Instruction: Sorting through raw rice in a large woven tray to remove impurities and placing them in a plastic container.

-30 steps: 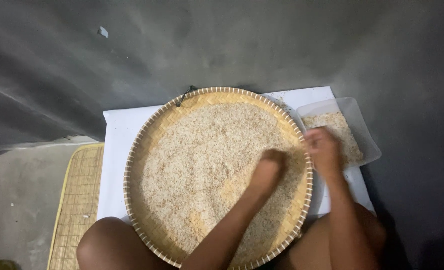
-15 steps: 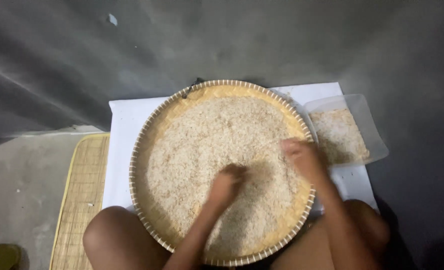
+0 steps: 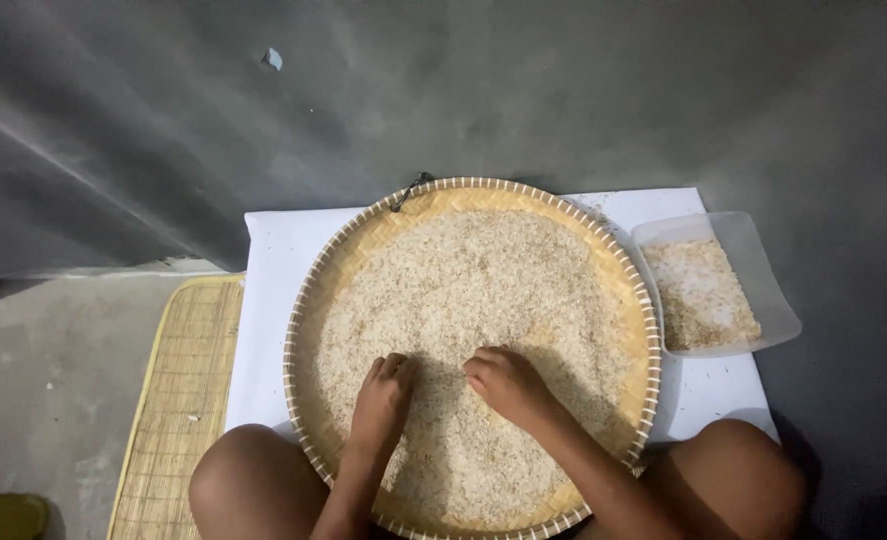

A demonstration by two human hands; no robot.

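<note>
A round woven bamboo tray (image 3: 316, 290) lies in front of me on a white cloth (image 3: 274, 260), spread with a layer of pale rice grains (image 3: 474, 280). My left hand (image 3: 382, 398) rests palm down on the grains in the tray's near half, fingers curled close together. Beside it, my right hand (image 3: 504, 380) also lies on the grains, fingers bent and pointing left. The two hands are a short gap apart. Neither hand visibly holds anything.
A clear plastic box (image 3: 764, 290) with more grains sits on the cloth right of the tray. A woven mat (image 3: 179, 400) lies on the floor at the left. A grey wall (image 3: 464, 90) rises behind. My knees (image 3: 249, 480) flank the tray.
Both hands have swept leftward and toward me across the grains, from the tray's right side to its near middle. The view has shifted slightly.
</note>
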